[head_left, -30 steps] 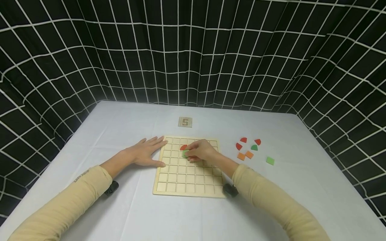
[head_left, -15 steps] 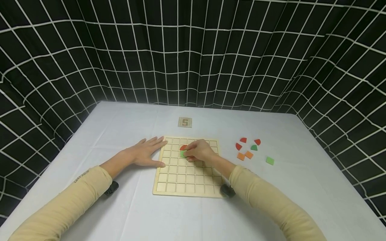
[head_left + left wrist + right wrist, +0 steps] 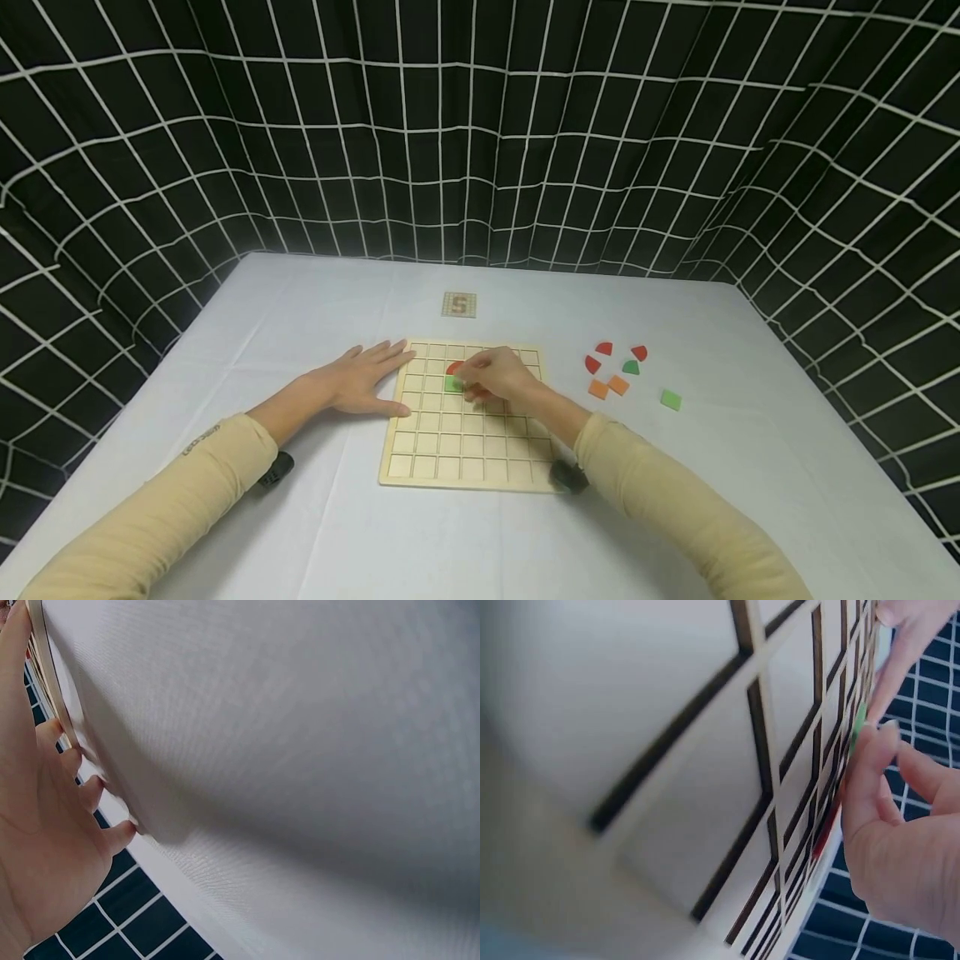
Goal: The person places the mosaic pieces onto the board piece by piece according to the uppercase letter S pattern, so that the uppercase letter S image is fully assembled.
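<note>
A light wooden grid board [image 3: 450,446] lies before me on the table. My left hand [image 3: 363,379] rests at its left edge with fingers spread; the thumb and a fingertip touch the rim. Over the board's upper middle, my right hand [image 3: 498,377] has its fingertips bunched at a green square tile [image 3: 453,383]. That tile lies flat in a cell; in the right wrist view the green tile [image 3: 859,724] meets the fingertips, but whether they pinch it is unclear. Just beyond it is a red quarter-circle piece [image 3: 453,367], partly hidden by the right hand.
Right of the board lie several red quarter-circle pieces [image 3: 604,348], a green quarter-circle piece [image 3: 631,367], two orange square tiles [image 3: 618,384] and another green square tile [image 3: 671,400]. A small patterned card [image 3: 459,304] lies beyond the board. Black gridded curtains [image 3: 450,150] enclose the table.
The green square tile has shifted slightly left and now sits squarely in its cell below the red piece. My right fingertips have risen a little. My left hand has stayed in place.
</note>
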`<state>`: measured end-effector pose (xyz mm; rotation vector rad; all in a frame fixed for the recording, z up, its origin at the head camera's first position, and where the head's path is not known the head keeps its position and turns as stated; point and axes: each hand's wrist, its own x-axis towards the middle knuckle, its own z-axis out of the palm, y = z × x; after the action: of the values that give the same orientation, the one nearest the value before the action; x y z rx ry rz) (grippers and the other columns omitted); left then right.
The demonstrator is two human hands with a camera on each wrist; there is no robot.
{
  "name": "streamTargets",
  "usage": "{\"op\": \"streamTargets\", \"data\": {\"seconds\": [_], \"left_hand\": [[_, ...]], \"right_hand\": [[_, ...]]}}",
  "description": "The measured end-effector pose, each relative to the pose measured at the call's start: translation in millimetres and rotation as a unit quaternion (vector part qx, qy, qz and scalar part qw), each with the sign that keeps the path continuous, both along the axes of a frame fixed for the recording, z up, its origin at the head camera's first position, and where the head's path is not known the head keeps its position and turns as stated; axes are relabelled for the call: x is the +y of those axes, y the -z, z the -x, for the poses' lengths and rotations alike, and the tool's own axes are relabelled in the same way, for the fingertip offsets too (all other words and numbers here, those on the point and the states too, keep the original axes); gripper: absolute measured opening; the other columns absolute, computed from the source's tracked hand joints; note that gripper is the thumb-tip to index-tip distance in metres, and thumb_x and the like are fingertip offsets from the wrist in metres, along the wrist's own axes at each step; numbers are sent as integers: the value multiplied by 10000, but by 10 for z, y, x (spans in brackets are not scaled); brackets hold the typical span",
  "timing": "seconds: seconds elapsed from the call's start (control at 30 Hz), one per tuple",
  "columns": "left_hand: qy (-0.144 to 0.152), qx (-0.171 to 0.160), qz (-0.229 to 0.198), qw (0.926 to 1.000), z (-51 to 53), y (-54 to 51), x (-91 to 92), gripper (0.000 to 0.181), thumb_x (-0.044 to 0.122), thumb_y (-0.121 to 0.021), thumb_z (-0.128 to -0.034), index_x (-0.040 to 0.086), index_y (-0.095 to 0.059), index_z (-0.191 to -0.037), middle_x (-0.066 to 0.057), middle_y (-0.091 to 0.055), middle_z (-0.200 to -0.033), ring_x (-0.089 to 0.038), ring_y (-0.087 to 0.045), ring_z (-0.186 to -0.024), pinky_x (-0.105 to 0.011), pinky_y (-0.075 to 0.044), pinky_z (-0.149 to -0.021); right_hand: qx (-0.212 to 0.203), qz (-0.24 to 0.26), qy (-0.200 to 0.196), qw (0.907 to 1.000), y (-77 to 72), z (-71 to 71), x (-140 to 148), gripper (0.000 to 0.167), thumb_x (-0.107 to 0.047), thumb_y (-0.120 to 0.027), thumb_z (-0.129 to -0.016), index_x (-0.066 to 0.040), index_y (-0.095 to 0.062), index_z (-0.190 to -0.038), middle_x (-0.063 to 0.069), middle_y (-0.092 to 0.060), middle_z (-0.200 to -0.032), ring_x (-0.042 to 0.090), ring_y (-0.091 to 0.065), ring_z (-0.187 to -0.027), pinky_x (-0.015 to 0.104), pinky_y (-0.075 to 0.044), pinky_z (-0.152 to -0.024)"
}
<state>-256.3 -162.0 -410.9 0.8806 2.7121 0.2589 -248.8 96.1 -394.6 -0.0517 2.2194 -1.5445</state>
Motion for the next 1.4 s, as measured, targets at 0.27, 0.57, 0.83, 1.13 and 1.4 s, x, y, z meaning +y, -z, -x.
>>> {"op": "streamTargets", "data": {"seconds": [0.27,0.57,0.83,1.13,1.4], "left_hand": [[32,44,-21,10000,0,6,-5,999,753,-491,-804,144,-189,-1537,-104,-109,-1582,-349,-114,-1422,-607,-88,-1098],[54,23,-34,10000,0,3,-5,1003,758,-493,-799,151,-188,-1537,-97,-105,-1584,-339,-112,-1425,-603,-96,-1100],[33,16,-23,10000,1,2,-7,1009,763,-493,-795,150,-191,-1537,-91,-98,-1586,-336,-107,-1426,-599,-94,-1102],[39,26,-63,10000,0,8,-5,1007,759,-496,-797,144,-194,-1536,-92,-101,-1585,-338,-104,-1426,-603,-94,-1100],[35,41,-95,9999,0,15,-4,997,749,-500,-803,141,-199,-1534,-100,-111,-1583,-343,-110,-1424,-603,-95,-1100]], "right_hand": [[-656,579,193,9960,-67,45,213,395,-313,-558,-978,13,-633,-1188,160,-649,-953,162,-660,-693,208,-537,-570],[-828,1128,555,9886,-183,92,521,491,-372,-522,-987,0,-543,-1307,157,-603,-1107,196,-653,-898,279,-553,-767],[-746,1516,785,9825,-294,137,838,565,-396,-464,-1005,11,-441,-1396,210,-530,-1258,341,-519,-1187,344,-505,-892],[-699,2022,1224,9692,-315,223,1213,619,-408,-432,-1012,13,-339,-1456,222,-446,-1371,354,-393,-1309,336,-470,-946],[-748,2203,1637,9587,-245,292,1519,647,-413,-415,-1013,2,-268,-1487,221,-294,-1492,328,-323,-1356,343,-454,-955]]}}
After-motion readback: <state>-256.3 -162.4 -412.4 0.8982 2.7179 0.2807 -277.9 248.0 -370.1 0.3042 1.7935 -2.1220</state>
